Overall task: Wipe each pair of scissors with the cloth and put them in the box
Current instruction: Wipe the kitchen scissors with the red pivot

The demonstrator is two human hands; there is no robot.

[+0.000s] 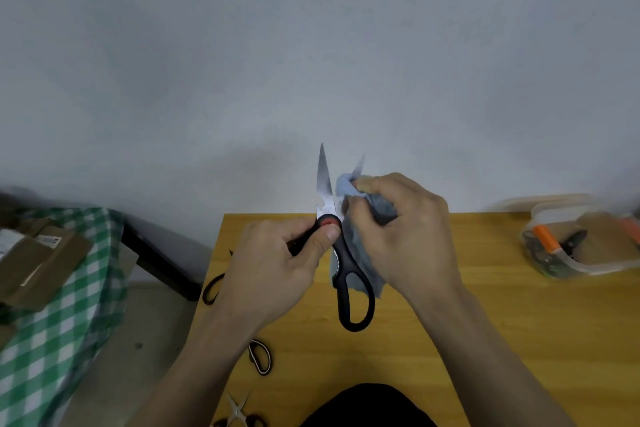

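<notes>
Two bare hands work at the far edge of a yellow wooden table (485, 340), seen from above. No writing can be read anywhere; a pale sticker on the cardboard boxes (38, 260) at far left is too blurred to make out. Those boxes lie on a green-and-white checked cloth (69, 340), beside a dark table edge.

On the table's left side lie three more pairs of scissors: one with black loops (212, 289) partly hidden by the left wrist, one with a black-and-white handle (260, 359), and a small open pair (238, 409) at the bottom edge.

The left hand (273, 263) grips the large scissors (341, 253) (black handles, red pivot ring, steel blades), thumb pressed at the pivot. They are held above the table, blades spread and pointing away toward a plain grey-white wall.

The right hand (398, 232) has its fingers curled tightly round a grey-blue cloth (374, 211), bunched against the right-hand blade, whose tip shows blurred above it; cloth also hangs behind the handle.

At far right sits a clear plastic box (581, 270) holding orange-handled and dark tools.
</notes>
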